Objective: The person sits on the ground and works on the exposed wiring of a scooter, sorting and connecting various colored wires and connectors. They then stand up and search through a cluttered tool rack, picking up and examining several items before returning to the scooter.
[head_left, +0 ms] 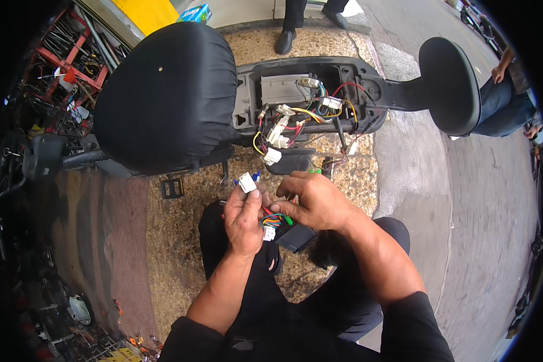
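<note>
My left hand [245, 223] holds a white plug connector [245, 182] with small blue parts at its sides. Beside it, my right hand [317, 205] has its fingers curled over a bundle of coloured wires [270, 221]; what exactly they grip is hard to make out. Below both hands lies a black box [297, 240], with a green piece and another white connector [269, 233] by it. Just ahead, a scooter body [380, 90] has an open compartment with a silver unit [277, 90], loose wiring and several white connectors [273, 157].
A large black seat [163, 99] sits left of the compartment, a smaller pad [449, 84] at right. A standing person's shoes [285, 42] are beyond; another person [504, 105] is at far right. Red racks of tools and parts [66, 60] line the left. Handlebar parts [48, 154] project there.
</note>
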The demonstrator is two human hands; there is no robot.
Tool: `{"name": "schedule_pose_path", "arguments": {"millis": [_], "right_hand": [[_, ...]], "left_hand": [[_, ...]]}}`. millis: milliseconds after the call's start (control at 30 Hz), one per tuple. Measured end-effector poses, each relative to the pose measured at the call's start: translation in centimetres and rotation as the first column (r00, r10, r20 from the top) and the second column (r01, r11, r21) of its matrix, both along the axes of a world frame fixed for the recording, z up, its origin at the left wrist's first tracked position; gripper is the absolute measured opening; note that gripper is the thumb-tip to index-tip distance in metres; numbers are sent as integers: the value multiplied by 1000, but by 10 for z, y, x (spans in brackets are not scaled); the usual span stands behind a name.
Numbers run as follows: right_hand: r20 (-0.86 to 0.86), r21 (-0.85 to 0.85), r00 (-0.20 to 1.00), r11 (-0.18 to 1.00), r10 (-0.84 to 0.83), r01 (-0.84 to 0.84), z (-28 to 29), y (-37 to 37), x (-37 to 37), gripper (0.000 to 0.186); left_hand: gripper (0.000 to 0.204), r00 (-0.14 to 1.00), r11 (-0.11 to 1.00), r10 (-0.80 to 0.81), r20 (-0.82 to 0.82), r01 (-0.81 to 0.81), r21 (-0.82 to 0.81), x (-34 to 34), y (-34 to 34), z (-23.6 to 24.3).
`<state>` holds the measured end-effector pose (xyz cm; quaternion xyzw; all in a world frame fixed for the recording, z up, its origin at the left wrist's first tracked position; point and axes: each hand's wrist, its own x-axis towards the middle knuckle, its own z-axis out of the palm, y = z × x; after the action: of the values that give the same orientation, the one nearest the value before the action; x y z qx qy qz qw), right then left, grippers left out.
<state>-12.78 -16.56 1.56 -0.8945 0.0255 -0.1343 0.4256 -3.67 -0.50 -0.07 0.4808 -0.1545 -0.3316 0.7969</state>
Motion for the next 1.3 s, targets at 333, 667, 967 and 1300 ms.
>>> {"name": "schedule_pose_path", "arguments": {"millis": [333, 667, 967, 1300], "right_hand": [[-214, 47, 973, 996, 81, -72, 0, -8, 0, 30], [-267, 58, 958, 994, 107, -95, -5, -19, -1, 24], [-221, 452, 972, 891, 76, 33, 7, -32, -9, 29], [-505, -140, 857, 990, -99, 31, -31, -41, -8, 20]], "left_hand": [[11, 899, 990, -38, -436, -27, -141, 24, 4, 0], [10, 863, 982, -2, -506, -93, -163, 23, 2, -2], [11, 976, 995, 83, -203, -90, -29, 16, 2, -10], [13, 991, 988, 90, -97, -76, 132, 34, 2, -26]]}}
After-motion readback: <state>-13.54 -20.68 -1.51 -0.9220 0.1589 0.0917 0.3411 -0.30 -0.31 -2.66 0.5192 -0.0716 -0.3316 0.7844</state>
